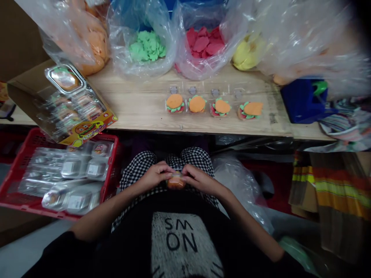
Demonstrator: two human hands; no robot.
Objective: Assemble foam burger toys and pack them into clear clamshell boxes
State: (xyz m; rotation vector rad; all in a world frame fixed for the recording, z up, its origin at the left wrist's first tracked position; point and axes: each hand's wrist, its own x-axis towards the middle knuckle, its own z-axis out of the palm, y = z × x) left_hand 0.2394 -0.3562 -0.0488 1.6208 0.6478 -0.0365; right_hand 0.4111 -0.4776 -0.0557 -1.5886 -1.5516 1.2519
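Note:
Over my lap I hold a small clear plastic box with an orange toy burger (176, 182) in it. My left hand (158, 174) pinches its left side, and my right hand (197, 178) grips the right side, thumbs and fingers closed on the edges. Fingers cover part of the box, so I cannot tell whether its lid is fully closed. Ahead on the wooden table (133, 104), several toy burgers with orange tops and green and red layers stand in a row in opened clear boxes, such as the leftmost toy burger (175, 102).
A cardboard display box (106, 119) of packed burgers sits at left, above a red basket (116, 154) of clear boxes. Plastic bags along the back hold orange, green pieces (147, 46), red pieces (205, 42) and yellow material. A blue tape dispenser (301, 101) stands at right.

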